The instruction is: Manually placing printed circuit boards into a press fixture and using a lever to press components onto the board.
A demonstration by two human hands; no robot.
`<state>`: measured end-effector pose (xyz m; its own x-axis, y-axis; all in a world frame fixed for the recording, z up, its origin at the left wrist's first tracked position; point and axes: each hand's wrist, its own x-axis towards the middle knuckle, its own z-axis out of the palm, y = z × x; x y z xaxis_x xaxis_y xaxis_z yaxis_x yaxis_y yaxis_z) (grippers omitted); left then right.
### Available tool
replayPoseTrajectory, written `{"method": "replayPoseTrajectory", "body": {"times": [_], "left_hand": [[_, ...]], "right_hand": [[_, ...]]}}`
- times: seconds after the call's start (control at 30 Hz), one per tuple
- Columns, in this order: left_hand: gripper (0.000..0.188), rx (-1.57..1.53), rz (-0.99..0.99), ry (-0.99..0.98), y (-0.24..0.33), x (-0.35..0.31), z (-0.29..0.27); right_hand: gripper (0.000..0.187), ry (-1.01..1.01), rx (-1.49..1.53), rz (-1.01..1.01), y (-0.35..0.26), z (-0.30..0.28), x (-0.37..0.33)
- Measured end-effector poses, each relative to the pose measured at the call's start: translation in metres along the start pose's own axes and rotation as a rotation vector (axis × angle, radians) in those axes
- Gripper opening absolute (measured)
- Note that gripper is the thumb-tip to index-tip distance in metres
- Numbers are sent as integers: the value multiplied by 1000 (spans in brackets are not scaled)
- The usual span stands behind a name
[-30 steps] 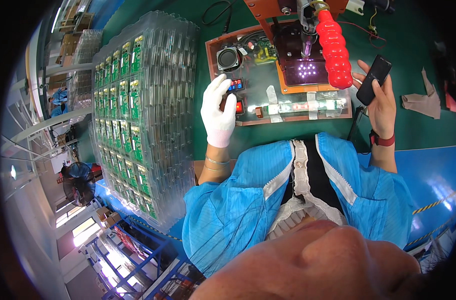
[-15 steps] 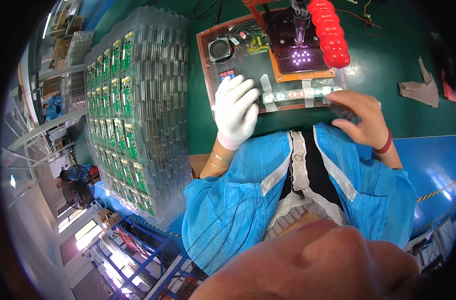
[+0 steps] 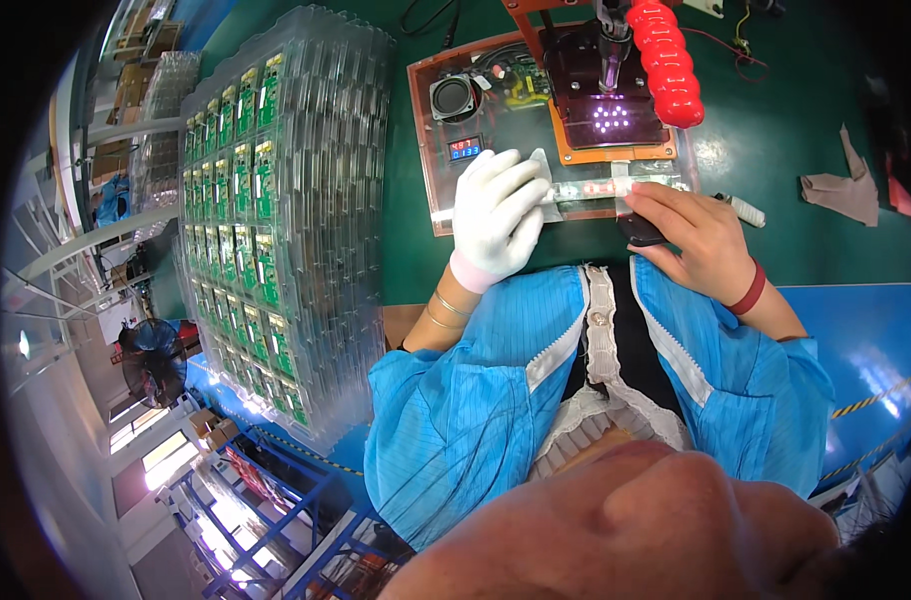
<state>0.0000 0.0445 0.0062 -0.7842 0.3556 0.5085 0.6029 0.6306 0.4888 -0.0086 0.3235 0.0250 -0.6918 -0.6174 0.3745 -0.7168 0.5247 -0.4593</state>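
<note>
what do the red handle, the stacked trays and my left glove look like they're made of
Red handle: probably glossy plastic or rubber, given its bright highlights. Trays: likely thin clear plastic, shiny and see-through. Left glove: seemingly matte white fabric, creased without shine.

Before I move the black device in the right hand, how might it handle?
The black device is probably rigid: its visible end looks hard-cased and rounded. It seems fairly light, since the right hand alone grips it. Its smooth-looking surface may slip a little.
</note>
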Motion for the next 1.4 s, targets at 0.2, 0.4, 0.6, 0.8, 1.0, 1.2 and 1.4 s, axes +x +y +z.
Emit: {"method": "replayPoseTrajectory", "body": {"times": [0.2,0.4,0.6,0.8,1.0,1.2,1.4], "left_hand": [[22,74,129,41,-2,-2,12],[25,108,109,-10,1,0,14],[26,63,115,11,-2,-3,10],[24,-21,60,-9,-2,-2,-4],[23,20,150,53,-3,4,-1],[22,-9,92,33,-3,-2,1],[23,-15,96,33,-3,-3,1]], "right_hand": [[50,37,60,11,2,5,-3],[49,38,77,13,4,4,-5],[47,75,94,1,7,0,-8],[45,62,42,32,13,-4,-12],[47,-66,-221,5,-5,-16,-4],[54,-178,-302,-42,-8,-20,8],[57,-188,-283,-16,-10,-18,10]]}}
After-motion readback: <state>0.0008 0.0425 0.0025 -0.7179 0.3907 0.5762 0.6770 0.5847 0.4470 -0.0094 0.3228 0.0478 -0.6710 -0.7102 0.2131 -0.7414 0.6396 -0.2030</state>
